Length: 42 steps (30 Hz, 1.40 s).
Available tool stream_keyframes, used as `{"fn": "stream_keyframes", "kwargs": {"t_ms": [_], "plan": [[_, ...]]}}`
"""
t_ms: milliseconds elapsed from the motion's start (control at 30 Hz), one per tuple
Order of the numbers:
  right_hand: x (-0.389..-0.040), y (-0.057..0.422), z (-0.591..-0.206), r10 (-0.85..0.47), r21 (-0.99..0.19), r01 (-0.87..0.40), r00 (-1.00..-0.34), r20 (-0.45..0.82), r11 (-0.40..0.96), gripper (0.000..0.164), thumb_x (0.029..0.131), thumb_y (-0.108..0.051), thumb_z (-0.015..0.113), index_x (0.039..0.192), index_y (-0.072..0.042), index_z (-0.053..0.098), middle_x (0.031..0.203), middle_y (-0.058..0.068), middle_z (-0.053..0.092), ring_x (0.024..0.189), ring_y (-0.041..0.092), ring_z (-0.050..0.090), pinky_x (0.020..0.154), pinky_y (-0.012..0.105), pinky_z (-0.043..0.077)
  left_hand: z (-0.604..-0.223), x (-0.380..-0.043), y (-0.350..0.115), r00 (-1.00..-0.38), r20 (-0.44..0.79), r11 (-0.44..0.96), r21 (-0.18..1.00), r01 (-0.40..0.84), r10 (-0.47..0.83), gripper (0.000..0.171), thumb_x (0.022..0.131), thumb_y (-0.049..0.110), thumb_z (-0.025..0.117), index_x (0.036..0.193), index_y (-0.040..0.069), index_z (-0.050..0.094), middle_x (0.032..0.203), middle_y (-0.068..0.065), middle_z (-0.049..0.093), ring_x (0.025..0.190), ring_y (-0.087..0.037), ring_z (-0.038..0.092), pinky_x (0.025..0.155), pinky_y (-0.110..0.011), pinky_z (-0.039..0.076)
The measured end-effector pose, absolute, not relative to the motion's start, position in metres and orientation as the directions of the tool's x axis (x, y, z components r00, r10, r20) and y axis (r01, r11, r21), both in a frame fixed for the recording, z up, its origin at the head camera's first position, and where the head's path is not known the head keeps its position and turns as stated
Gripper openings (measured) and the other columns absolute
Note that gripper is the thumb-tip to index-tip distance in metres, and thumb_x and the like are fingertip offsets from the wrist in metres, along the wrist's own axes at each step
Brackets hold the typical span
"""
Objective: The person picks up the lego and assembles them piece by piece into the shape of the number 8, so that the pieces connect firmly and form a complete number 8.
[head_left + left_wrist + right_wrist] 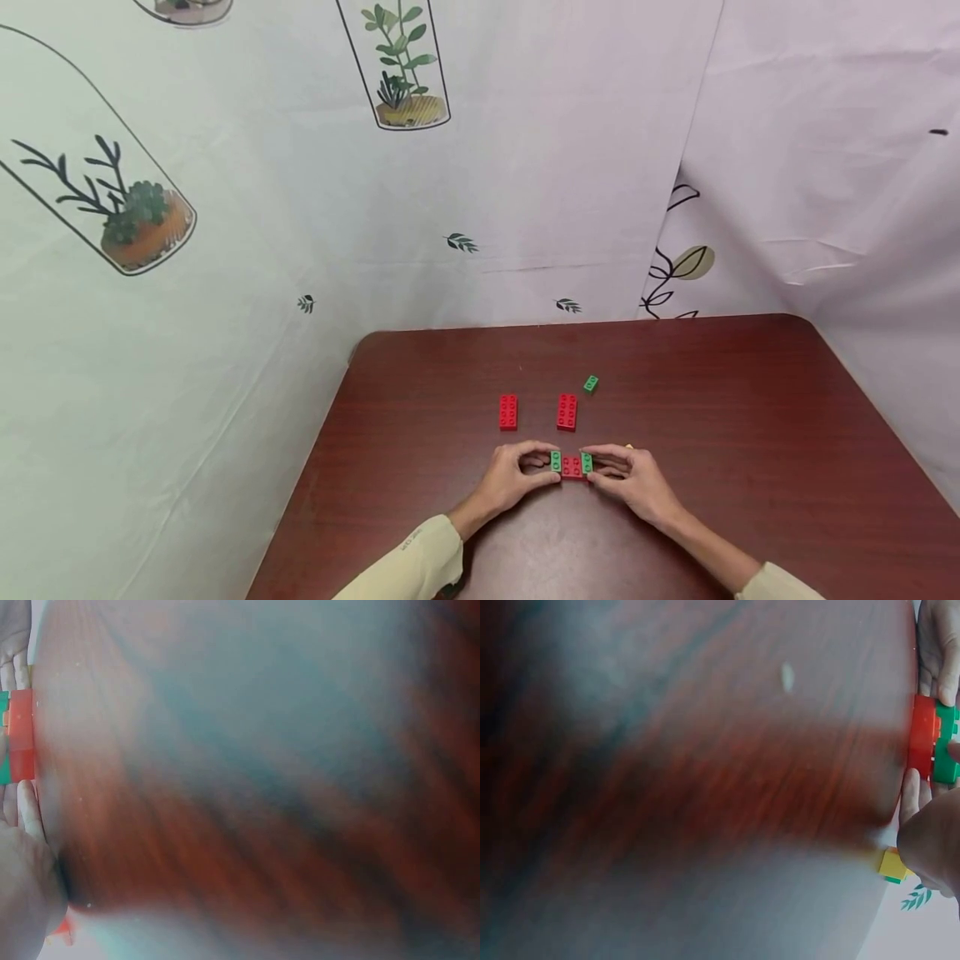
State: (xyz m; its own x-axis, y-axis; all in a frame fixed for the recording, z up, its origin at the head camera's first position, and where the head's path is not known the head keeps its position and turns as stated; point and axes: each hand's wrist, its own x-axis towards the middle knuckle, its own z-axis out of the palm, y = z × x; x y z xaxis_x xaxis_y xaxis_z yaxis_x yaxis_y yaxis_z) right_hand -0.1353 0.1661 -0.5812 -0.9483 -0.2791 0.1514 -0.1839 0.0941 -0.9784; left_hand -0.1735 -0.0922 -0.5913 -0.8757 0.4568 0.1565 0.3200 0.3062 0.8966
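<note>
A red toy building brick (572, 468) lies crosswise on the table between both hands, with a small green brick on top at each end. My left hand (513, 477) pinches the left green brick (556, 462) between thumb and fingers. At the other end, my right hand (637, 485) holds the right green brick (587, 463) the same way. The right wrist view shows the red brick (921, 737) with green bricks (945, 761) on its studded side. In the left wrist view, only the edge of the red brick (22, 735) and part of the left hand (26, 877) appear.
Beyond the hands lie two red bricks, one on the left (508, 412) and one on the right (567, 412). A small green brick (591, 384) is farther back. Behind the right hand, a yellow brick (893, 864) is partly hidden. Printed cloth (555, 183) hangs around the brown table (420, 392).
</note>
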Motion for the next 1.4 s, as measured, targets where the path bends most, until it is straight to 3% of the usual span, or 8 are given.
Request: {"fn": "stream_keyframes", "kwargs": {"t_ms": [700, 1400], "plan": [[-0.1393, 0.1691, -0.5828, -0.309, -0.966, -0.209, -0.938, 0.155, 0.151, 0.037, 0.093, 0.000, 0.080, 0.128, 0.010, 0.070, 0.123, 0.026, 0.072, 0.098, 0.020, 0.077, 0.082, 0.027, 0.061, -0.5898, -0.1758, -0.0915, -0.869, 0.167, 0.308, 0.890, 0.336, 0.467, 0.035, 0.088, 0.014, 0.090, 0.120, 0.012, 0.078, 0.109, 0.000, 0.079, 0.093, -0.005, 0.073, 0.084, -0.025, 0.060], [-0.1450, 0.1733, -0.5855, -0.353, -0.983, -0.155, -0.929, 0.110, 0.101, 0.040, 0.096, -0.002, 0.078, 0.131, 0.013, 0.065, 0.127, 0.031, 0.069, 0.099, 0.018, 0.076, 0.083, 0.027, 0.061, -0.5942, -0.1756, -0.0926, -0.867, 0.176, 0.325, 0.878, 0.352, 0.466, 0.035, 0.088, 0.015, 0.090, 0.121, 0.011, 0.078, 0.110, -0.001, 0.079, 0.094, -0.005, 0.073, 0.084, -0.025, 0.060]]}}
